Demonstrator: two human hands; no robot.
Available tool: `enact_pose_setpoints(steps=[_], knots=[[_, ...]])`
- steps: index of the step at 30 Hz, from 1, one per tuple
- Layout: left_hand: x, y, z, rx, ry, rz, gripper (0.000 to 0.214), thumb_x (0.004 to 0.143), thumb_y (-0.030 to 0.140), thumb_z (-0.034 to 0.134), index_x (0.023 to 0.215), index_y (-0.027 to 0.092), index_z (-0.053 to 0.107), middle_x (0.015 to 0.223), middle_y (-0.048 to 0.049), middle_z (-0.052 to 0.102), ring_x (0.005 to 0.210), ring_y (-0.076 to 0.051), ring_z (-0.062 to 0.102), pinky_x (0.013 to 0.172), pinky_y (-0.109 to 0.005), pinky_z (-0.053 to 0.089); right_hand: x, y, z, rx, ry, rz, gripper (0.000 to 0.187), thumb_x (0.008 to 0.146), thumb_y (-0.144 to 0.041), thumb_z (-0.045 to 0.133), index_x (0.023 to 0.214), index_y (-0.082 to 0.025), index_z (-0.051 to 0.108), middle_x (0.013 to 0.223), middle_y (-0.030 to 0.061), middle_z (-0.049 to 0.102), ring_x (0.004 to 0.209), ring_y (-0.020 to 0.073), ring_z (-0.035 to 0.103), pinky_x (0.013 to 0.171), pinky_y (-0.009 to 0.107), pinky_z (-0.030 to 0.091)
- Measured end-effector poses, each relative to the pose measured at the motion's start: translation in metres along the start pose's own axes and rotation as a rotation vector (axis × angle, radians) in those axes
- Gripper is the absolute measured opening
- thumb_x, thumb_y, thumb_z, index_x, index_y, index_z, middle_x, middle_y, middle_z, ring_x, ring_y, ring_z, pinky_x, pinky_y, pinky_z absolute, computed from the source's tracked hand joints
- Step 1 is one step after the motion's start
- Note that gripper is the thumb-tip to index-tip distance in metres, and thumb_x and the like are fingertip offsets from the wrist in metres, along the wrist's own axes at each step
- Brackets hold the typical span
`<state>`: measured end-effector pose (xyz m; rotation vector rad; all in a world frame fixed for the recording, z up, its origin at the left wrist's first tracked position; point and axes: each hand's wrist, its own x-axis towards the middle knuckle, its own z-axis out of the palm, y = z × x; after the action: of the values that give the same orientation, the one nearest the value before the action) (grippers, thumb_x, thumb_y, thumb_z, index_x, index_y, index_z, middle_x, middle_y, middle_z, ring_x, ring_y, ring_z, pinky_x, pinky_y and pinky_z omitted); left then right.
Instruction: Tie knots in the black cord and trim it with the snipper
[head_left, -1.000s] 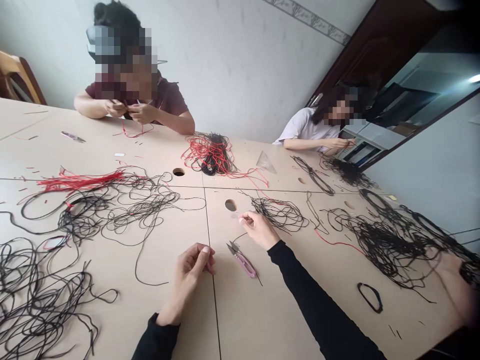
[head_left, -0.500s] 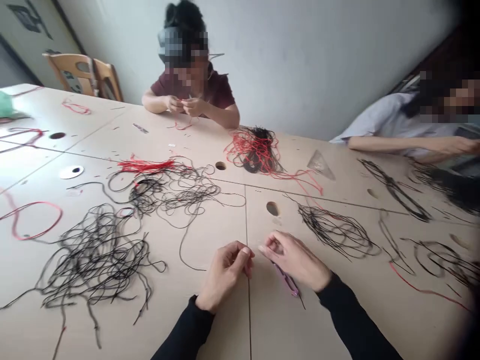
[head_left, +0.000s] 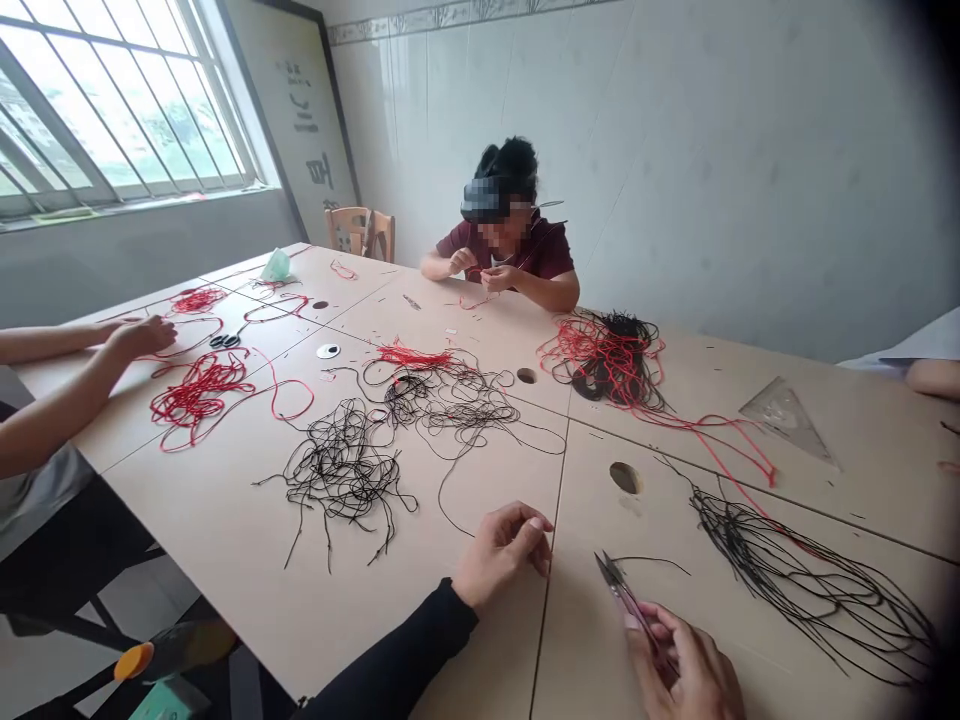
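My right hand [head_left: 694, 665], low on the right of the table, grips a pair of purple-handled thread snips [head_left: 628, 598]. The blades point up and left, their tips slightly apart. A short black cord [head_left: 652, 560] lies by the blades. My left hand [head_left: 504, 552] rests near the table seam with thumb and fingers pressed together; whatever may be between them is hidden. Up and left of it spreads a tangle of thin black cord [head_left: 472, 400]. Farther left is a heap of knotted black cords [head_left: 346, 465].
A bundle of black cords [head_left: 810, 575] lies on the right, below a clear set square [head_left: 787, 415]. Red and black cords [head_left: 619, 360] are piled near a co-worker [head_left: 510, 240] across the table. Red cord [head_left: 202, 395] lies at left, beside another person's hands [head_left: 146, 335].
The view has swung left, bringing in the window and another person's arms. My right hand has moved down and picked up the snips from the table. My left hand keeps its pinched shape.
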<state>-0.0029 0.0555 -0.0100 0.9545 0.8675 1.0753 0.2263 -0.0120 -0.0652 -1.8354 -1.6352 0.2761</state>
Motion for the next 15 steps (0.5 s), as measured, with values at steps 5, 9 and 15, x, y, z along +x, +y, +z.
enact_pose_setpoints(steps=[5,9,15], knots=[[-0.043,0.009,-0.028,0.279,0.161,0.096,0.035,0.09,0.052,0.052,0.098,0.018,0.058,0.073,-0.0014,0.059,0.056,-0.011,0.051,0.056,-0.025,0.041,0.0,0.0,0.006,0.019,0.051,-0.085,0.059,0.087,-0.069,0.042,0.099,-0.017,0.067,0.091,0.0141,0.065,0.079,0.0289,0.057,0.07,0.043,0.049],[-0.069,0.032,-0.079,0.693,0.554,0.244,0.028,0.093,0.042,0.046,0.102,0.019,0.06,0.077,-0.0032,0.059,0.072,-0.018,0.057,0.065,-0.029,0.044,0.003,0.009,0.011,0.067,0.066,-0.123,0.059,0.087,-0.069,0.042,0.096,-0.017,0.068,0.088,0.0139,0.066,0.076,0.0284,0.058,0.07,0.043,0.049],[-0.08,0.066,-0.138,1.261,0.901,0.228,0.029,0.09,0.029,0.042,0.106,0.019,0.063,0.1,-0.0118,0.061,0.089,-0.025,0.06,0.068,-0.034,0.045,0.007,0.009,0.016,0.118,0.08,-0.152,0.06,0.087,-0.07,0.041,0.094,-0.017,0.069,0.085,0.0143,0.066,0.073,0.0287,0.059,0.069,0.044,0.049]])
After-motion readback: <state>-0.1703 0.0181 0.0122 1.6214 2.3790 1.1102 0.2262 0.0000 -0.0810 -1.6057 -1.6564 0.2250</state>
